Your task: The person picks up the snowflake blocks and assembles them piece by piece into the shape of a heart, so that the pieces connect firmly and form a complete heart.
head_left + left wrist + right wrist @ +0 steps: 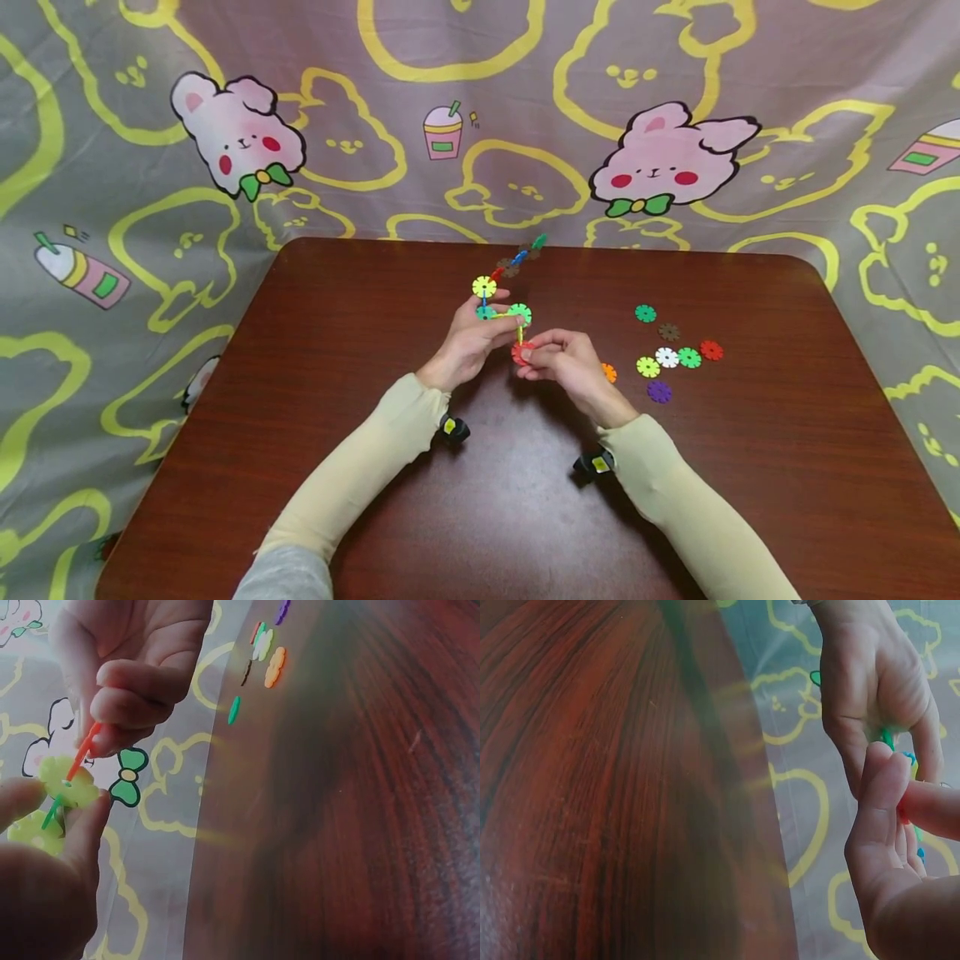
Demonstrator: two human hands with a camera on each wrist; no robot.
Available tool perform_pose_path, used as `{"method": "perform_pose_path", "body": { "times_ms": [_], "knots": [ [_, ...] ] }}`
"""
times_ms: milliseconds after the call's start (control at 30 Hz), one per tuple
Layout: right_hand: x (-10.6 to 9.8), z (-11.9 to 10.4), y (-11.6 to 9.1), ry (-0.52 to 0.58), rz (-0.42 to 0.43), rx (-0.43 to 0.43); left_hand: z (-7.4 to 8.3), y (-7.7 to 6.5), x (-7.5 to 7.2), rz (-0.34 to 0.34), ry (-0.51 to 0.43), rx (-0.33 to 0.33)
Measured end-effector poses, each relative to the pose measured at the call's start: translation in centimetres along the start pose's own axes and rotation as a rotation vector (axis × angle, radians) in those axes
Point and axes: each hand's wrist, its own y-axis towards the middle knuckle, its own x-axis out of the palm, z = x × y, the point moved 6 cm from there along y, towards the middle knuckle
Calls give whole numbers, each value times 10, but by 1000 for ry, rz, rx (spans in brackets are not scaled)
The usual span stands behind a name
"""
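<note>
A chain of notched plastic discs runs from between my hands toward the table's far edge, in yellow, blue, green, red and brown. My left hand grips its near part, with finger and thumb by a light green disc. With thumb and fingers, my right hand pinches a red disc. In the left wrist view the red disc meets a yellow disc edge-on, and a green disc sits behind it. Fingers hide most of the red disc in the right wrist view.
Loose discs lie on the brown table to the right: purple, white, red and several others. An orange disc is partly behind my right hand. A patterned cloth hangs behind the table.
</note>
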Motion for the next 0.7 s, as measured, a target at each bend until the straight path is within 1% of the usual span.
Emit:
{"method": "perform_pose_path", "body": {
  "times_ms": [233, 467, 700],
  "knots": [
    [1, -1, 1, -19, 33, 3, -2, -1, 1, 5, -9, 17],
    [-1, -2, 1, -29, 64, 17, -4, -2, 2, 27, -12, 17],
    [-2, 1, 4, -7, 19, 36, -5, -2, -1, 17, -5, -1]
  ]
}}
